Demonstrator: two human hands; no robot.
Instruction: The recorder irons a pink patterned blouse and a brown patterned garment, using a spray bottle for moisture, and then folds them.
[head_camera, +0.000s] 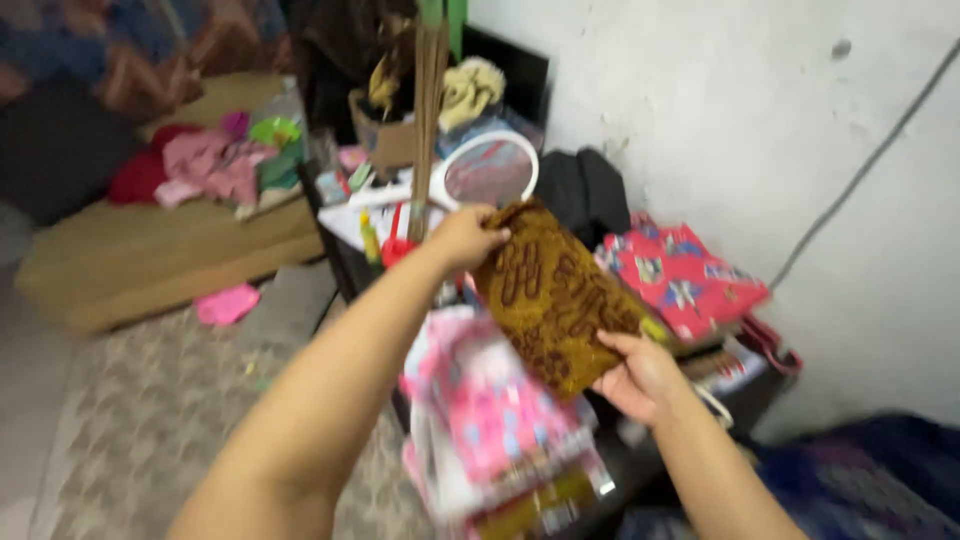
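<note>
Up front, brown patterned cloth (560, 300) held taut above a dark surface (740, 400), left hand (465, 235) pinching its top corner, right hand (640, 375) gripping its lower edge, pink folded fabric stack (490, 400) beneath, red printed cloth (685, 275) beside, round mirror (488, 170) behind.

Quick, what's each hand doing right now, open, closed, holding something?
Left hand: closed on the top edge of the brown patterned cloth.
Right hand: closed on the lower edge of the same cloth.

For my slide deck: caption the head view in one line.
Both hands, left hand and right hand, hold a brown patterned folded cloth above a pink printed fabric stack.
</note>
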